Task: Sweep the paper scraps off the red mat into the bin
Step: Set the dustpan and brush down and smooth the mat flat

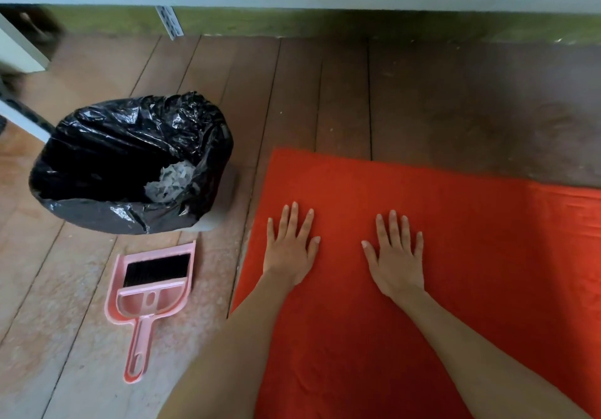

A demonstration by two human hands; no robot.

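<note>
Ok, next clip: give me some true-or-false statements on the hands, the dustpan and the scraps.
1. The left hand and right hand both lie flat on the red mat. True.
2. The right hand grips the pink dustpan. False: the pink dustpan lies untouched on the wooden floor, left of the mat.
3. The bin, lined with a black bag, holds paper scraps. True.
4. The brush lies on the mat. False: the brush sits nested in the dustpan.
5. Scraps litter the mat. False: none show on it.
</note>
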